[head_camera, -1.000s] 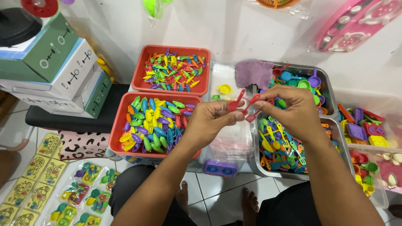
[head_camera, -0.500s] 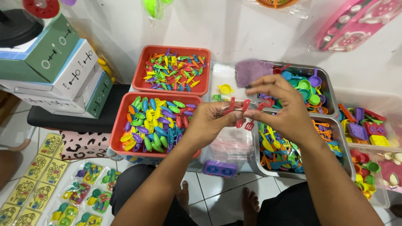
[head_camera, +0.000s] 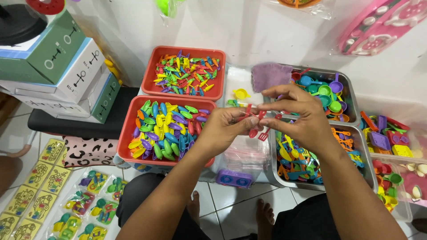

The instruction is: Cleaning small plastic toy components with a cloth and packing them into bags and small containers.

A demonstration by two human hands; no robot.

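Observation:
My left hand [head_camera: 222, 129] pinches a small bunch of red toy utensils [head_camera: 255, 126], their spoon and spatula ends hanging down between both hands. My right hand [head_camera: 300, 118] meets it from the right, thumb and forefinger touching the tops of the same red pieces. Both hands hover above a stack of clear zip bags [head_camera: 244, 155], between a red tray of coloured leaf-shaped pieces [head_camera: 126, 133] and a metal tray of mixed toy utensils [head_camera: 362, 171].
A second red tray [head_camera: 149, 73] of small coloured pieces lies behind. A metal tray [head_camera: 349, 95] with toy pans and a purple cloth [head_camera: 269, 75] sits at the back right. Boxes [head_camera: 66, 66] are stacked left. Packed toy bags [head_camera: 84, 204] lie on the floor. A purple block [head_camera: 234, 178] lies near my knees.
The red utensils have swung from pointing up to hanging down between my hands. My right hand's fingers have drawn in toward the left hand's pinch.

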